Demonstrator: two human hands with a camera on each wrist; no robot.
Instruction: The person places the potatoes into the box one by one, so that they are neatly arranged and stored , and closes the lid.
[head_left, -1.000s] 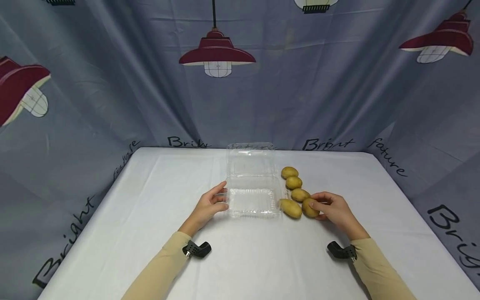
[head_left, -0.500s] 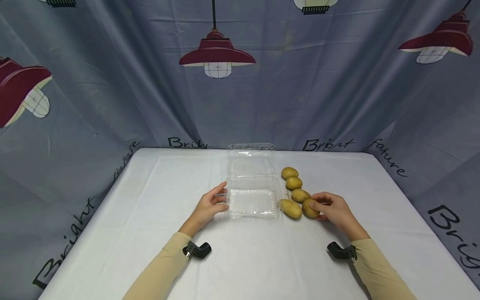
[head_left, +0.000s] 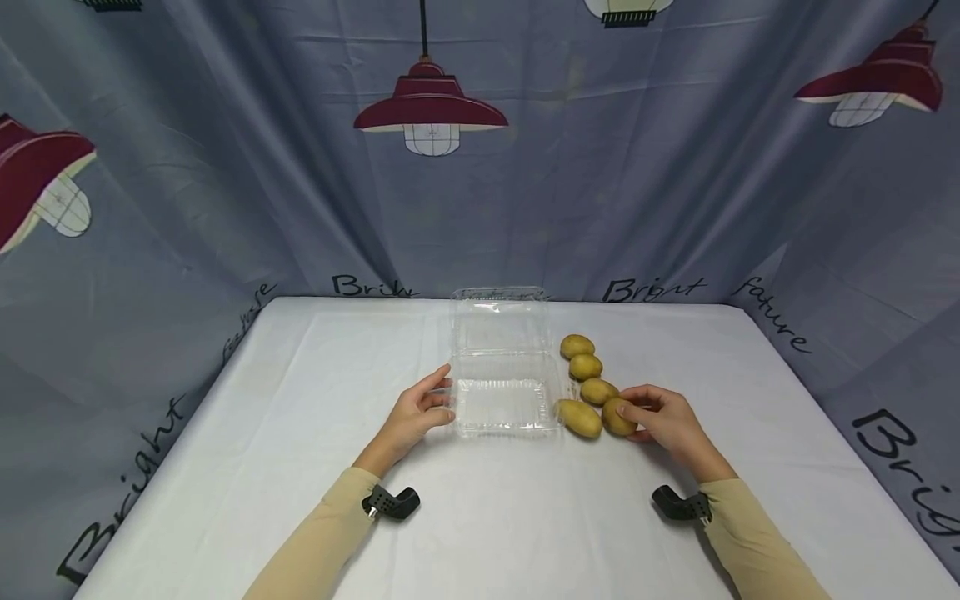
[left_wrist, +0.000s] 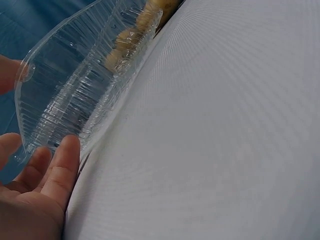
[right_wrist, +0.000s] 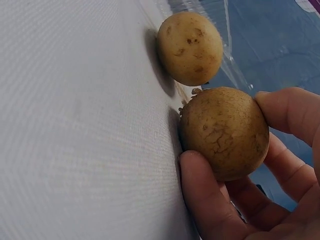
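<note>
A clear plastic clamshell box [head_left: 504,408] lies unfolded on the white table, its lid [head_left: 498,325] laid back toward the curtain. My left hand [head_left: 408,419] is at the box's left side, fingers extended and loosely spread; in the left wrist view the fingertips [left_wrist: 67,150] reach the clear wall. With thumb and fingers, my right hand [head_left: 663,419] grips a round potato [right_wrist: 225,132] low over the cloth; whether it touches the cloth is hard to tell. Beside it, close to the box, lies a longer potato [head_left: 579,418].
Several potatoes form a slanting line right of the box, among them a middle one [head_left: 586,367] and the farthest one [head_left: 577,347]. White cloth covers the table [head_left: 525,517]. A blue-grey curtain [head_left: 585,192] with printed lamps hangs along the back and sides.
Both hands, the box and the potatoes keep their places. The whole head view has shifted very slightly.
</note>
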